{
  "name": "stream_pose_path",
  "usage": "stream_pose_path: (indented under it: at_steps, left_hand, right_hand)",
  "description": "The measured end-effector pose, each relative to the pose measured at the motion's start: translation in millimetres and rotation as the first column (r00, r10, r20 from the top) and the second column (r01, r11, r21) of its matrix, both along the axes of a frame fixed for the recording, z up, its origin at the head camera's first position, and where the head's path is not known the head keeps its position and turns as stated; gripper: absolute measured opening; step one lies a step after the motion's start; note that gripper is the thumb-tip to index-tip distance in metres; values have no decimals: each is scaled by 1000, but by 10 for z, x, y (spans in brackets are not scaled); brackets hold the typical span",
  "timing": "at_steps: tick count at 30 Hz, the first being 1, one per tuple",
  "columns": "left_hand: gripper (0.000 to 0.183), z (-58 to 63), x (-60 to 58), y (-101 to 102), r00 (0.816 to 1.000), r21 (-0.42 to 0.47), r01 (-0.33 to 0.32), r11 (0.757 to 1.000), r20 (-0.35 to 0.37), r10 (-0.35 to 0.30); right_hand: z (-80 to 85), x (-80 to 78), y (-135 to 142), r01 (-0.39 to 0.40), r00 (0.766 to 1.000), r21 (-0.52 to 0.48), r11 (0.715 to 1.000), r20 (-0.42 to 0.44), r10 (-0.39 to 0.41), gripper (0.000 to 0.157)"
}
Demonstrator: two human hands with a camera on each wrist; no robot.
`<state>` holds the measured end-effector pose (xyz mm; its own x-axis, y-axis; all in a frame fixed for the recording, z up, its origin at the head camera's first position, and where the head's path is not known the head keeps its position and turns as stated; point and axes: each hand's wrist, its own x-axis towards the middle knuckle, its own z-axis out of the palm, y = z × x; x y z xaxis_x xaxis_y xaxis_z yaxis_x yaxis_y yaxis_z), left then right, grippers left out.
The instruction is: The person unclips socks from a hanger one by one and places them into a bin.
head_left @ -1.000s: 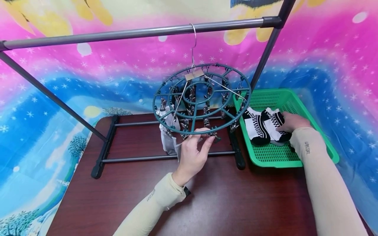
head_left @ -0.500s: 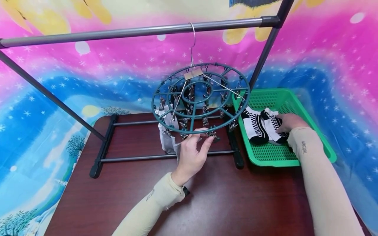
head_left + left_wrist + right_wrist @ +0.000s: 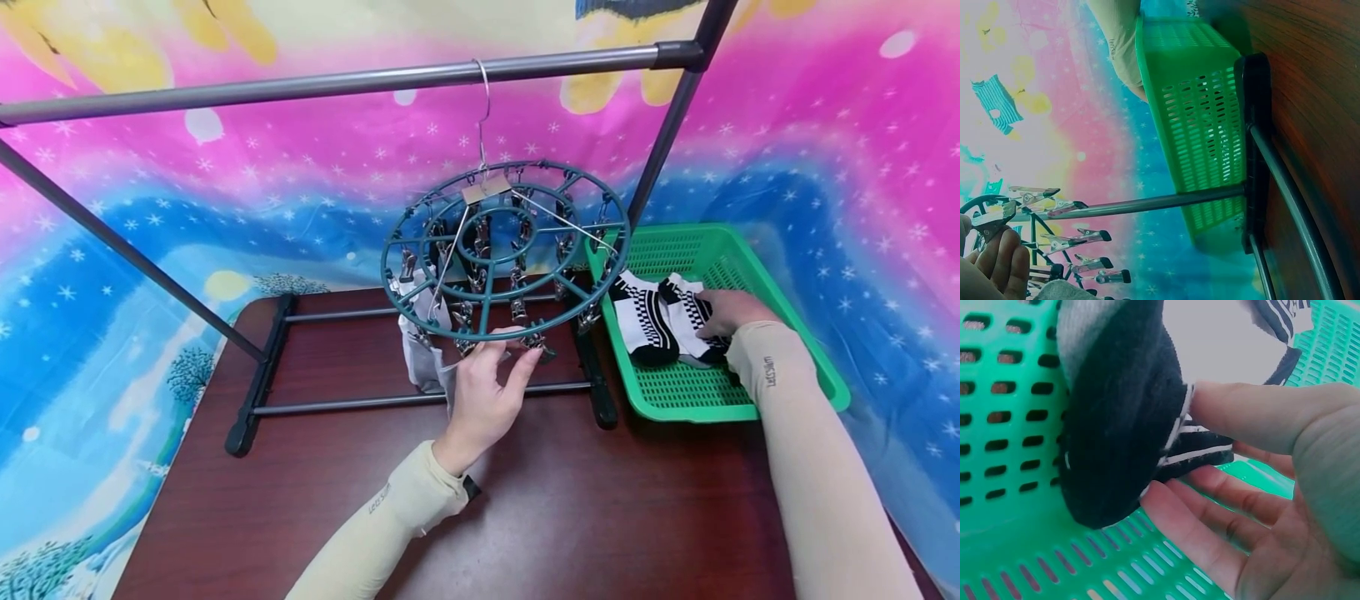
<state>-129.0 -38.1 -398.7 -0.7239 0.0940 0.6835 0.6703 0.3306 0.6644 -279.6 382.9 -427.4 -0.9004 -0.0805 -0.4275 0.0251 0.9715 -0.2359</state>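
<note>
A round green clip hanger (image 3: pixel 487 337) with several metal clips hangs by its hook from the rack. My left hand (image 3: pixel 486 400) is at its front rim and pinches one clip (image 3: pixel 994 220) between thumb and fingers. A pale sock (image 3: pixel 426 354) hangs from clips on the hanger's left side. In the green basket (image 3: pixel 697 410) lie black-and-white patterned socks. My right hand (image 3: pixel 735 313) reaches in and holds the right-hand sock (image 3: pixel 684 310). In the right wrist view, thumb and fingers pinch the edge of the black part of a sock (image 3: pixel 1122 431).
A grey metal rack (image 3: pixel 337 82) stands on the dark wooden table (image 3: pixel 600 517), its lower bars (image 3: pixel 337 406) crossing the table under the hanger. The basket sits just right of the rack's black foot (image 3: pixel 600 404). A colourful printed cloth (image 3: pixel 885 208) hangs behind.
The head view has shifted slightly, moving the whole scene a little left. Both hands keep their places at the hanger's clip and in the basket.
</note>
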Motion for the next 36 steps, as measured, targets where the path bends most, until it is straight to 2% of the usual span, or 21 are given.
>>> stream_pose_path:
  at_steps: [13, 19, 28, 31, 36]
  left_hand:
    - [24, -3, 0, -8, 999, -47, -37, 998, -35, 35]
    - [27, 11, 24, -14, 999, -106, -17, 994, -41, 12]
    - [37, 14, 74, -39, 998, -249, 30, 968, -44, -42]
    - [43, 28, 105, -46, 996, -304, 17, 953, -74, -41]
    - [50, 50, 182, -78, 985, -369, -45, 928, -171, -21]
  right_hand:
    - [19, 8, 3, -9, 1000, -18, 1000, -5, 9, 86]
    - [-12, 7, 18, -17, 1000, -19, 1000, -12, 16, 85]
    - [-18, 14, 24, 2, 1000, -22, 1000, 0, -2, 85]
    - [-23, 14, 33, 3, 1000, -27, 1000, -2, -3, 85]
    - [-45, 3, 47, -6, 1000, -36, 999, -9, 6, 86]
